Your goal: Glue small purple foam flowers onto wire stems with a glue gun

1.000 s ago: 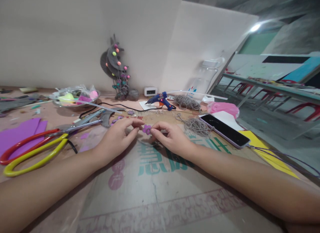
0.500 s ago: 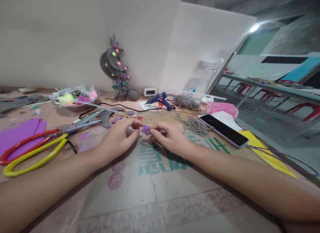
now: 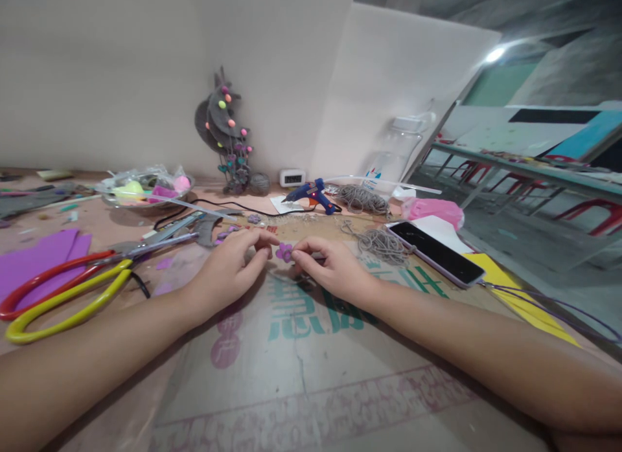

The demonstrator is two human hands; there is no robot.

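Note:
A small purple flower [image 3: 284, 252] is pinched between the thumb and fingers of my right hand [image 3: 324, 265]. The tip of something thin and dark shows at that hand's palm; I cannot make out what it is. To the flower's left is my left hand [image 3: 239, 258], fingers curved and thumb apart, with nothing visible in it. Its index fingertip comes close to the petals; whether it touches them I cannot tell. Both hands are low over a printed cardboard sheet [image 3: 311, 387]. More purple pieces [image 3: 227, 232] lie just behind my left hand.
Red and yellow-handled scissors [image 3: 72, 283] lie at left by purple sheets [image 3: 39, 258]. A blue glue gun [image 3: 313, 194] with its cord, grey yarn [image 3: 381, 243], a phone [image 3: 435, 252] and a clear bottle [image 3: 396, 151] are behind and right. A decorated grey moon [image 3: 218, 125] stands at the wall.

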